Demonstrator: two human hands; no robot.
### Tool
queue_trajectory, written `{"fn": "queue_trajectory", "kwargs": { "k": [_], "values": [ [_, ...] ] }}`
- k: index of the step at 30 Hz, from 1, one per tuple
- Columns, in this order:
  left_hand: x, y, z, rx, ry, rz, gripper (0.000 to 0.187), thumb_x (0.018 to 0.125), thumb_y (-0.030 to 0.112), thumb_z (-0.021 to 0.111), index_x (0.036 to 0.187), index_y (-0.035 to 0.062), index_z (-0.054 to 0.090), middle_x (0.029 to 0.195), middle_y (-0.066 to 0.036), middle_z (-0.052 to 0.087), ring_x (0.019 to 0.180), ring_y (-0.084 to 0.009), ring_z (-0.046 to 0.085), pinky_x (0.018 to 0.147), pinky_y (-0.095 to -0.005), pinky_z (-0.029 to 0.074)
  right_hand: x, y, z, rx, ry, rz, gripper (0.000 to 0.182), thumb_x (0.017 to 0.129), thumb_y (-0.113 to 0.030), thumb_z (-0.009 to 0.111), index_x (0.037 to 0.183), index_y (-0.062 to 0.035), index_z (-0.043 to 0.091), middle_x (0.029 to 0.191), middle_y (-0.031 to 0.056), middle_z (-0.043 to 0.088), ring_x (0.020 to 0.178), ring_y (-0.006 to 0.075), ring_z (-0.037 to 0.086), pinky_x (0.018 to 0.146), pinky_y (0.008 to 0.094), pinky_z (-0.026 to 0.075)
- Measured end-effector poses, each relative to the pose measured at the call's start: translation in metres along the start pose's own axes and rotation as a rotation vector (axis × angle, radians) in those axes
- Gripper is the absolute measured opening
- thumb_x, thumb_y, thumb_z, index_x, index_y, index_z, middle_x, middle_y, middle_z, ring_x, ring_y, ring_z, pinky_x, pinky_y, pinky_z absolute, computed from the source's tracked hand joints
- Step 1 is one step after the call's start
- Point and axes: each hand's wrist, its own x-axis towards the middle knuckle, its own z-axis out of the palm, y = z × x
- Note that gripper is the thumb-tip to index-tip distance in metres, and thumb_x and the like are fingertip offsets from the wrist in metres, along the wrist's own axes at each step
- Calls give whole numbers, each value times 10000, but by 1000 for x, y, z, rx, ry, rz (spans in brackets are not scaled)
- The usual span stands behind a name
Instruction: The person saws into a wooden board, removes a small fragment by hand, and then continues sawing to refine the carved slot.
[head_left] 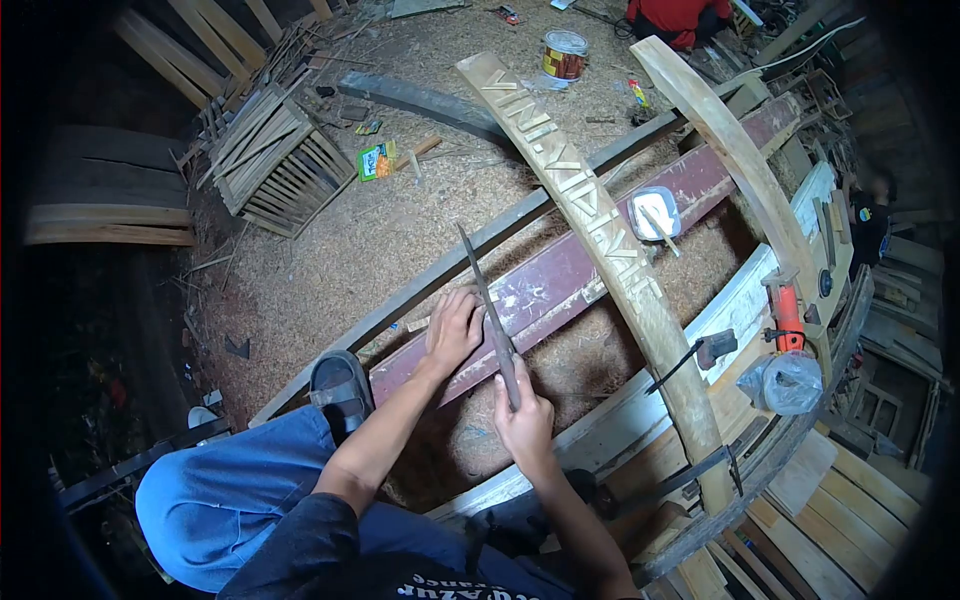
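Note:
My right hand (525,425) is wrapped around the handle of a machete (478,270), whose long dark blade points away from me. My left hand (455,328) rests closed on the maroon plank (540,290), just left of the blade. A thin wood strip (416,325) pokes out beside its fingers; most of it is hidden under the hand. Ahead to the right, a curved timber (655,310) crosses the plank, with several short wood pieces (580,190) lying along its top. A tub of white paste (655,213) with a stick in it sits on the plank.
A second curved timber (735,135) lies farther right. An orange angle grinder (788,315) and a plastic bag (790,383) are at the right. A paint can (565,57) and a slatted crate (285,165) stand on the ground. Two other people are partly visible at the far edges.

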Motion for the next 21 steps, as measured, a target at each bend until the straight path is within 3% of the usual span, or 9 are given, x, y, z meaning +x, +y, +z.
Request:
{"fn": "queue_trajectory", "kwargs": {
  "k": [8,12,21],
  "values": [
    [4,4,-3,-2,26,20,117,850,55,670,935,10,603,1069,-160,613,985,-377,577,870,-458,460,4,-9,-4,-2,-18,-10,475,999,-289,637,1375,0,603,733,270,689,627,436,692,578,512,542],
    [2,6,0,22,26,-24,116,868,89,675,942,16,621,1093,-143,637,1020,-354,593,900,-447,473,2,-2,4,-77,-26,5,477,1001,-297,631,1396,-32,596,729,271,688,635,436,697,578,519,545],
    [2,6,2,0,42,-29,131,824,28,668,934,15,597,1060,-158,612,1011,-375,582,877,-458,454,2,4,-3,-80,-3,-60,458,998,-276,646,1389,-43,597,654,227,670,586,418,685,545,499,539]
  ]
}}
